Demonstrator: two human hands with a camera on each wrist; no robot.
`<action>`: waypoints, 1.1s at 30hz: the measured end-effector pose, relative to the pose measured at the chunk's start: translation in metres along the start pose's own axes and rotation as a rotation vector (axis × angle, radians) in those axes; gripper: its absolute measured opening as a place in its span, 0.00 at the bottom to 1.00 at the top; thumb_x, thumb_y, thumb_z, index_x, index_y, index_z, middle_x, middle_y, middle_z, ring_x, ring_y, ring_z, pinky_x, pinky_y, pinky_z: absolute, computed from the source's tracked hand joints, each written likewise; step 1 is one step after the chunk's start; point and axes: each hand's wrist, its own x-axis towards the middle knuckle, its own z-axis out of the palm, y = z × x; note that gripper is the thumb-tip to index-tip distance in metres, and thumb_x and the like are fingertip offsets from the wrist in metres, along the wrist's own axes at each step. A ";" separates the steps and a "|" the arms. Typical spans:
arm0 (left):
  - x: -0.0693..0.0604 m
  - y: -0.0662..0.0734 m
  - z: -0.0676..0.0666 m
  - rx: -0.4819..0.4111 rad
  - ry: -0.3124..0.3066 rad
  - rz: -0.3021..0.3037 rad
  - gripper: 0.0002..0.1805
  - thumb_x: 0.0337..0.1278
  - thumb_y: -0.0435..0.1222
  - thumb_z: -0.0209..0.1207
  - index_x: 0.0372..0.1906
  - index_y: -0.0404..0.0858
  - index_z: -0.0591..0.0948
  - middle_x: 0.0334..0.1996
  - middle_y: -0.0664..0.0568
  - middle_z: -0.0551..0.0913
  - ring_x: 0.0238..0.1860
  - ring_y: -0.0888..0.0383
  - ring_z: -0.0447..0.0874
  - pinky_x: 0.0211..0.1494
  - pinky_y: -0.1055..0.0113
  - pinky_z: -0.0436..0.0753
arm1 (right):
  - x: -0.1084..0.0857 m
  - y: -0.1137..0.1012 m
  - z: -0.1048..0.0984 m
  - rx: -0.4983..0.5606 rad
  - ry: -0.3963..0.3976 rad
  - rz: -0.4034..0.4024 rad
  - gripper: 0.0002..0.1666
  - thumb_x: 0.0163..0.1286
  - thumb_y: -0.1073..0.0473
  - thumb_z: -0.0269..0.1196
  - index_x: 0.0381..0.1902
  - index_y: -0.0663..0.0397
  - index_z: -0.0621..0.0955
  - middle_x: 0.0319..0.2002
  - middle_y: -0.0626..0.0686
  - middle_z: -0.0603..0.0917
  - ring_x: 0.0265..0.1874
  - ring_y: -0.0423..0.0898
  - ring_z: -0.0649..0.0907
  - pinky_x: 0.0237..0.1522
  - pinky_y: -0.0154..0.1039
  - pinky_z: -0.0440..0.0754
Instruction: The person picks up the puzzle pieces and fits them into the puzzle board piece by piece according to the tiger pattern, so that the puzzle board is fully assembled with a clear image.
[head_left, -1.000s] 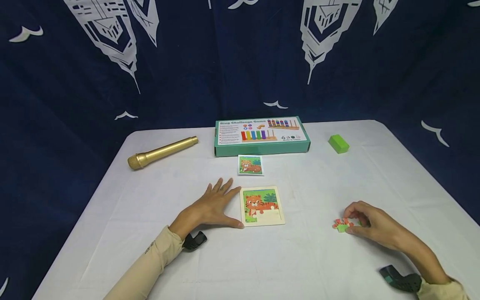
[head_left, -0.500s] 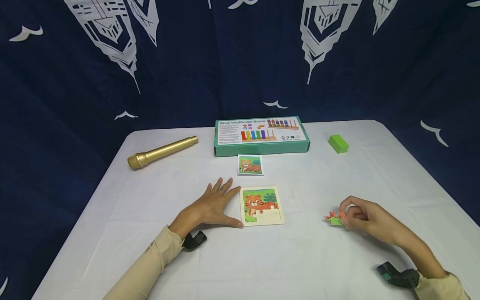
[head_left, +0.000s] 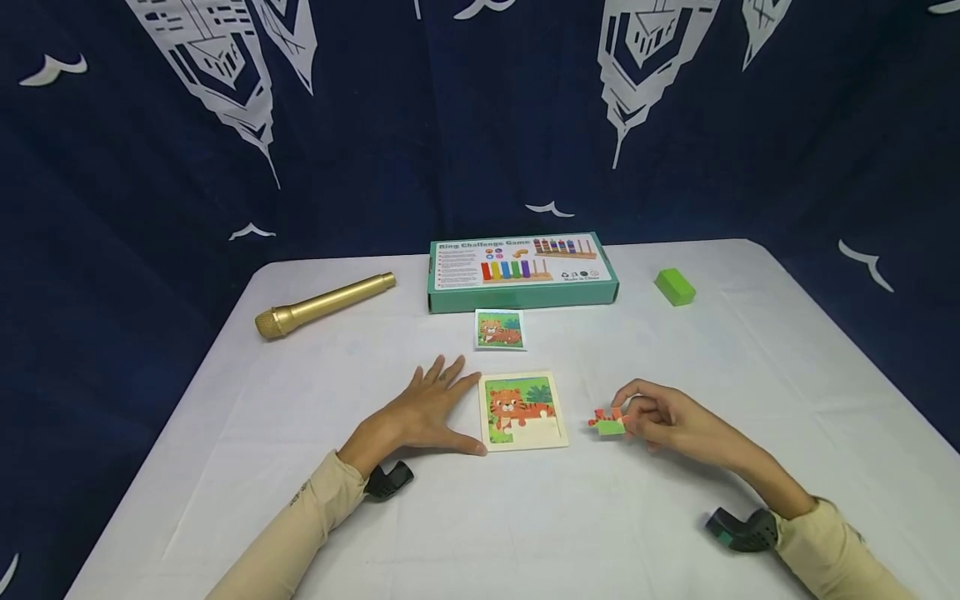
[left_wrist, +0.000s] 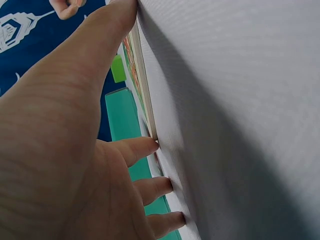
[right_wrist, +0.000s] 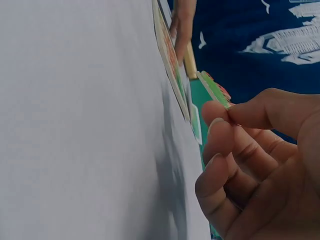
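Note:
Between thumb and index finger my right hand (head_left: 671, 422) pinches a green and orange jigsaw piece (head_left: 609, 424), raised over the table to the right of the puzzle board. The right wrist view shows the same puzzle piece (right_wrist: 216, 90) by its edge, its near end hidden by the fingertips. The wooden puzzle board (head_left: 561, 443) carries a tiger picture with a bare gap at its lower right. My left hand (head_left: 420, 414) lies spread at the board's left side, thumb and index fingertip at its edge. In the left wrist view, fingers (left_wrist: 137, 149) reach straight along the board (left_wrist: 145, 85).
Behind the board lies a small tiger picture card (head_left: 500, 331), in front of a green game box (head_left: 525, 297). A gold microphone (head_left: 326, 305) lies at the back left, and a green block (head_left: 676, 287) at the back right. A white cloth covers the table (head_left: 547, 525).
My right hand has lifted the jigsaw piece from the right part of the table and carried it left, close to the board. The left hand has stayed in place.

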 end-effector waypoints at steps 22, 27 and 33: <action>0.000 0.000 -0.001 0.007 -0.002 0.003 0.61 0.36 0.68 0.65 0.76 0.47 0.55 0.77 0.46 0.42 0.76 0.42 0.32 0.73 0.41 0.38 | 0.059 -0.001 0.042 0.058 -0.048 -0.002 0.14 0.68 0.67 0.59 0.51 0.65 0.74 0.32 0.58 0.82 0.24 0.39 0.77 0.26 0.35 0.81; -0.001 0.000 -0.001 0.009 -0.003 0.002 0.61 0.36 0.69 0.65 0.76 0.48 0.55 0.77 0.46 0.42 0.76 0.43 0.32 0.74 0.42 0.38 | 0.064 -0.003 0.047 0.076 -0.056 0.000 0.14 0.67 0.69 0.60 0.49 0.65 0.75 0.32 0.58 0.83 0.25 0.39 0.78 0.26 0.34 0.80; 0.000 0.001 -0.001 0.011 -0.003 0.000 0.61 0.36 0.69 0.65 0.76 0.48 0.55 0.77 0.46 0.42 0.76 0.43 0.32 0.74 0.42 0.38 | 0.071 -0.006 0.054 0.061 -0.056 0.014 0.15 0.64 0.67 0.63 0.48 0.65 0.77 0.33 0.56 0.82 0.25 0.38 0.76 0.26 0.29 0.75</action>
